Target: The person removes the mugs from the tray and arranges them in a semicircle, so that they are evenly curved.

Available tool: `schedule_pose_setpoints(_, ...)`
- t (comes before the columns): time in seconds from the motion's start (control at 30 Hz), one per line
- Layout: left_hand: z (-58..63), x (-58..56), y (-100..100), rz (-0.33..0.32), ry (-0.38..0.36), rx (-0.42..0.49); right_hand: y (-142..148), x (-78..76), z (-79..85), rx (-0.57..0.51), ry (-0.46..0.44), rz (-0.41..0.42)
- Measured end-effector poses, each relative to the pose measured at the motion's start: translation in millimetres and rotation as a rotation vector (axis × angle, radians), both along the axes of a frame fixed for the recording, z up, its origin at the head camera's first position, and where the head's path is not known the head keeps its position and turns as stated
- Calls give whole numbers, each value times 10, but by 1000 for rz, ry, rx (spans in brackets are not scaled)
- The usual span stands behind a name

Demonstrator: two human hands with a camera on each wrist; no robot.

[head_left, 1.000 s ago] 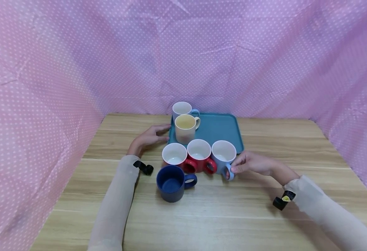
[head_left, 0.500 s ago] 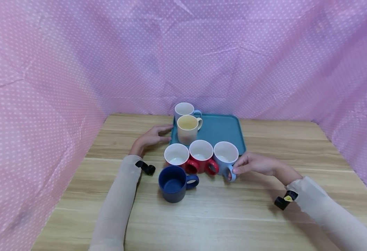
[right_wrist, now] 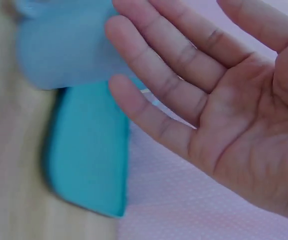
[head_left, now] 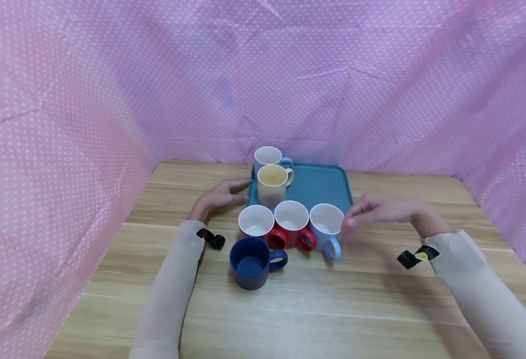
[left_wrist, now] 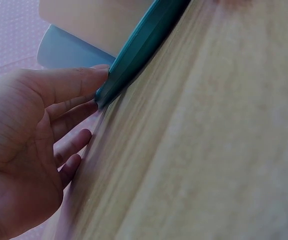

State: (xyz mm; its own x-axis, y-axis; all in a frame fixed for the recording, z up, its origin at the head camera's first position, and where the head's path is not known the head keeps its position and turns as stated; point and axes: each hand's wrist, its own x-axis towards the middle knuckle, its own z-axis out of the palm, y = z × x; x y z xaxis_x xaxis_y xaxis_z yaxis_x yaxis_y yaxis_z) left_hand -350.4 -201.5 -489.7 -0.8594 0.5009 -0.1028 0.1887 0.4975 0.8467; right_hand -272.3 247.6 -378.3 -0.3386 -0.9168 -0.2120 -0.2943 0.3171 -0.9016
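My left hand (head_left: 219,195) rests against the left edge of the teal tray (head_left: 321,184). In the left wrist view its thumb and a finger touch the tray's rim, and the other fingers are apart from it. Right of the light blue mug (head_left: 323,239) hovers my right hand (head_left: 382,208), blurred, with nothing in its grasp. The right wrist view shows its fingers extended beside that mug. The light blue mug is upright at the tray's front, handle toward me. Left of it stand two red mugs, a middle one (head_left: 292,234) and a left one (head_left: 253,234).
A cream mug (head_left: 270,194) and another light blue mug (head_left: 263,162) stand at the tray's left side. Closest to me on the wooden table (head_left: 326,309) is a dark blue mug (head_left: 250,276). Pink dotted cloth (head_left: 308,89) hangs behind and at the sides.
My right hand has let go of the light blue mug's handle and moved up and right. The left hand keeps its place at the tray. The head view has shifted slightly.
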Motion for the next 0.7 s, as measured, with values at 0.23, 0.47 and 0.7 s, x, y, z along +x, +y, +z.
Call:
schedule_pose_setpoints(0.23,22,-5,-24,-8,17,-3,-132,-374,241,59,60,-199)
schedule_pose_setpoints(0.47,15,10,-29,-6,32,3,-348,-741,140,147,-19,-388)
schedule_pose_setpoints(0.7,26,32,-2,-22,31,6,-547,-931,28,98,-36,-481)
